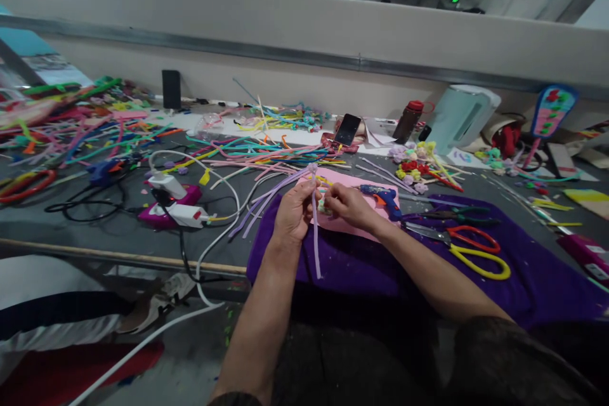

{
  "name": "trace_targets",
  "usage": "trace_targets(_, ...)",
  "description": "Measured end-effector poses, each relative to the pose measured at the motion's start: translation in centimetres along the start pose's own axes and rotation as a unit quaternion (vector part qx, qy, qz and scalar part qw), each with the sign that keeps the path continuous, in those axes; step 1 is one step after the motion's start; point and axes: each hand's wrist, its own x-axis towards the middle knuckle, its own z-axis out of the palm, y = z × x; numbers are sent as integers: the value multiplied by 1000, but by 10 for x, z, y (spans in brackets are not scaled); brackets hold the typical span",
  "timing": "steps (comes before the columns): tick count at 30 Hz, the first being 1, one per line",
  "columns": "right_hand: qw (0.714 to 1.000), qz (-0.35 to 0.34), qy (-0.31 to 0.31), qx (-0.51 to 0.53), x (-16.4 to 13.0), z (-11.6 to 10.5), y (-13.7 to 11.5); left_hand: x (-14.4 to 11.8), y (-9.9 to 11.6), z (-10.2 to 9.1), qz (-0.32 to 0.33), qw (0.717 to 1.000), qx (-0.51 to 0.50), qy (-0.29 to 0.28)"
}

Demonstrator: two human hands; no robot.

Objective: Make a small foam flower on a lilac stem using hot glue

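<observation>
Lilac pipe cleaner (314,228), worked over purple cloth (523,279)
Pinched by left hand (294,210); small pale piece gripped by right hand (349,204). Glue gun (383,198), scissors (471,250) laid on cloth, to the right.

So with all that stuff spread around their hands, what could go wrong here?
Three things, possibly. The blue glue gun lies right beside the right hand; if it is hot, a stray knuckle could get burned. The open scissors rest near the right forearm, which could brush the blades. The lilac pipe cleaner pinched in the left hand dangles loose and could snag on the purple cloth.
</observation>
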Motion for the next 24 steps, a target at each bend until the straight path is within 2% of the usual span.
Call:
trace_targets(3,974,46,3,222,0,-16,-2,-1,0,1,-18,1000,12,-1)
trace_targets(5,953,62,3,298,0,-22,-2,-1,0,2,-29,999,20,-4)
trace_targets(8,933,72,-6,352,1,-27,0,-1,-2,3,-37,999,24,-15)
trace_targets(14,925,77,-1,371,0,-25,3,0,-5,3,-35,998,36,-27)
trace_targets(24,959,36,33,278,-2,-24,0,0,-10,3,-45,993,97,-55)
